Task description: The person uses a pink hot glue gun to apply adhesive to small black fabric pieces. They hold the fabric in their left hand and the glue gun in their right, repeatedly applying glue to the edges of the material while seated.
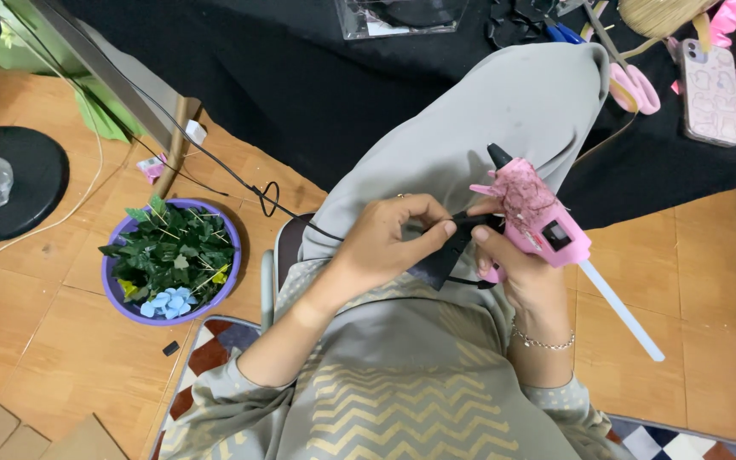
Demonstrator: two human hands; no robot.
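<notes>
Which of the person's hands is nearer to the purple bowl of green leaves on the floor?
Left. The left hand is over the lap, on the side of the purple bowl; the right hand, holding the pink glue gun, is farther away.

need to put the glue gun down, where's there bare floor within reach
Bare wooden floor lies between the purple basin of leaves and the cardboard pieces. Another patch is right of the glue gun, below the black cloth, whose top is crowded.

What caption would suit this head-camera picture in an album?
Seated person's right hand grips a pink glue gun; left hand pinches a black piece beside it.
</notes>
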